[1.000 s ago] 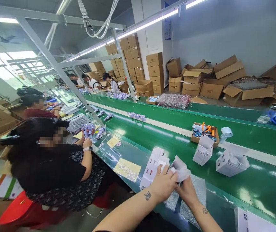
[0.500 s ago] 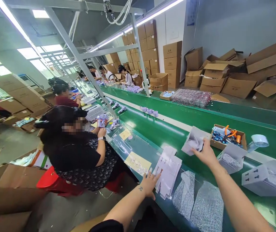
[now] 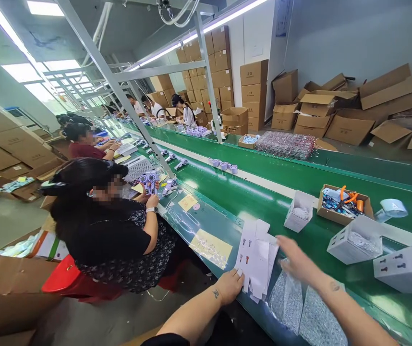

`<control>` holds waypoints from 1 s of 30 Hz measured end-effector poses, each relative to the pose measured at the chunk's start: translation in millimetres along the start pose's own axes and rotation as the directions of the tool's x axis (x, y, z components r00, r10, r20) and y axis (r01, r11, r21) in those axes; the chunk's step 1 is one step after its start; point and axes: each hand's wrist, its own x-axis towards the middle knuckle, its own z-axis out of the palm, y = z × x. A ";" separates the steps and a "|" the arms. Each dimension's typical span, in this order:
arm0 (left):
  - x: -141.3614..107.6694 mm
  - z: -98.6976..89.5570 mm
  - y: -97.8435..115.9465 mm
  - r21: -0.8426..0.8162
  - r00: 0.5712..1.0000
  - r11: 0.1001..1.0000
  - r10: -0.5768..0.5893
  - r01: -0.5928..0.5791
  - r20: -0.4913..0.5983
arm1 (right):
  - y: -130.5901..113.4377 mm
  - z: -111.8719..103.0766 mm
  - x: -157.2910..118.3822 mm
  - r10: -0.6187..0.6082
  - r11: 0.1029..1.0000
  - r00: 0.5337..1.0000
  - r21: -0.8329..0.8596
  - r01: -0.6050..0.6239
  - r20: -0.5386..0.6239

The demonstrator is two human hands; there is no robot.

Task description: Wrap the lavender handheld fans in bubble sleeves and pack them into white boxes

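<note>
My left hand [image 3: 230, 285] rests at the near edge of the green bench, its fingertips touching the lower corner of a stack of flat white carton blanks [image 3: 254, 259]. My right hand [image 3: 296, 260] hovers open just right of that stack, fingers spread, holding nothing. Silvery bubble-wrap bags [image 3: 301, 307] lie under my right forearm. A small white open box [image 3: 297, 212] with a wrapped item stands on the green conveyor belt [image 3: 249, 192] beyond my right hand.
Two more white boxes [image 3: 357, 239] [image 3: 405, 267] lie on the belt to the right. A cardboard tray with orange pliers [image 3: 345, 203] and a tape roll [image 3: 392, 208] sit behind them. A co-worker in black [image 3: 112, 230] sits at my left. Cardboard cartons [image 3: 335, 115] pile up across the belt.
My right hand set the small white box on the belt and drew back toward the carton blanks. My left hand slid to the stack's near corner.
</note>
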 end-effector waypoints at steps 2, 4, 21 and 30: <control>-3.6 -16.2 0.0 0.041 0.990 0.999 -0.009 0.015 -0.138 | -25.2 30.2 -22.4 -0.088 0.995 0.953 -0.023 0.099 0.289; -6.9 -46.4 -4.5 0.071 0.932 0.997 0.005 0.023 -0.361 | -42.8 46.5 -28.5 -0.115 0.989 0.931 -0.051 0.141 0.347; -14.3 -206.5 33.3 -0.593 0.775 0.805 -0.372 -0.005 -0.512 | -191.8 -14.1 -35.3 0.187 0.971 0.982 0.158 -0.180 -0.031; -45.3 -278.3 32.4 -0.378 0.965 0.901 0.130 -0.211 -0.229 | -207.5 -27.0 -64.5 0.054 0.892 0.984 0.434 -0.124 0.170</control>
